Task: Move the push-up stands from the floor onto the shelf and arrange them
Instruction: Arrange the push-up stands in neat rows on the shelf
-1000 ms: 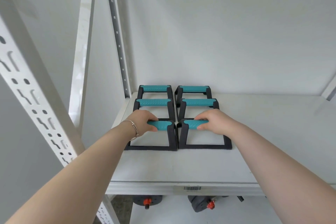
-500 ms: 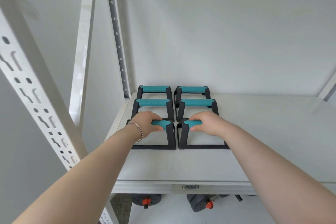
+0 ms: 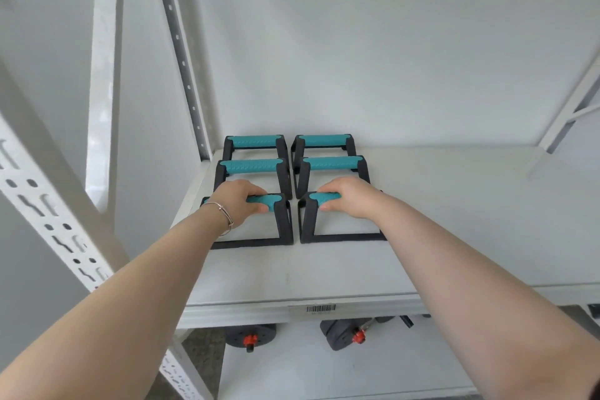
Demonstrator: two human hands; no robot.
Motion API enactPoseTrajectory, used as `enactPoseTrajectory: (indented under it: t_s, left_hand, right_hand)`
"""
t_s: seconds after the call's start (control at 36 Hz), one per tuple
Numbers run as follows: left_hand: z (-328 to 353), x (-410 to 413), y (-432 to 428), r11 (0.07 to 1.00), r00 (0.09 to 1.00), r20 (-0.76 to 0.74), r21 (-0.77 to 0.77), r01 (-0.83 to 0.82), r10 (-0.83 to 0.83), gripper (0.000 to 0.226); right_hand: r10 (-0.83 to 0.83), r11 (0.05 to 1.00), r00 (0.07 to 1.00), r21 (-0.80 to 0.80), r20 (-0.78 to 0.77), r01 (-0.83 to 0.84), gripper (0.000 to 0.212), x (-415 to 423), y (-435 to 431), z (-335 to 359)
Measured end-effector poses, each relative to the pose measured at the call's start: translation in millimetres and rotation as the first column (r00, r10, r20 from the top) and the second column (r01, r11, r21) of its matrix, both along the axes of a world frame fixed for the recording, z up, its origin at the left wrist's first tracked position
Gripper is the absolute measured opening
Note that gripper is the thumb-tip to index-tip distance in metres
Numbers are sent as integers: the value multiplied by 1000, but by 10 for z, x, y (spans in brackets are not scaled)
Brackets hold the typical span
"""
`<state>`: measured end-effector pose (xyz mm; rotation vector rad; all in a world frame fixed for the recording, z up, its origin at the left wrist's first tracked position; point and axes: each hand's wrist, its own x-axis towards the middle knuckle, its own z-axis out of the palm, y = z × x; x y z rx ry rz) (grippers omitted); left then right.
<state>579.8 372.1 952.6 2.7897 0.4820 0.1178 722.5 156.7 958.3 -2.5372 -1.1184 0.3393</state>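
Six push-up stands with black frames and teal textured handles stand on the white metal shelf [image 3: 454,237], in two columns of three, near its left rear corner. The person holds the two front ones. The left hand [image 3: 238,203] is closed around the handle of the front left stand [image 3: 279,224], and the right hand [image 3: 349,200] is closed around the handle of the front right stand [image 3: 308,221]; the fingers of both wrap over the top, thumbs below. Both frames seem to rest flat on the shelf. Behind them are the middle left stand [image 3: 251,166], the middle right stand [image 3: 334,163], the rear left stand [image 3: 255,141] and the rear right stand [image 3: 321,140]. A thin silver bracelet [image 3: 224,214] sits on the left wrist.

I judge the task nearly finished; only the last alignment remains. If the front pair is pushed too far back, it could knock the middle pair out of line. A skewed push could also close the narrow gap between the columns unevenly.

On the front edge of the shelf there is a barcode label [image 3: 320,307]; its digits are too small to read. No brand is visible on the stands. On the level below, two black dumbbells with orange collars [image 3: 341,334] are partly visible. A white perforated post [image 3: 48,204] stands at the left.
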Motion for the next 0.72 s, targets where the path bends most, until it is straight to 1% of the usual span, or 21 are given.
enactPoseTrajectory:
  t_s: [0.19,0.39,0.72]
  left_hand:
    - [10,37,-40,1000,1000,9,6,4,-4,35]
    - [14,38,-39,1000,1000,5,20,9,-9,36]
    - [-29,14,-24,1000,1000,10,11,-7,7,35]
  right_hand:
    - [12,1000,1000,22,4,-12,45,-4,-26,-4]
    - [24,1000,1000,5,17,-24,51,61,-10,-22]
    - [20,1000,1000,24,11,-20,49,84,-13,-80]
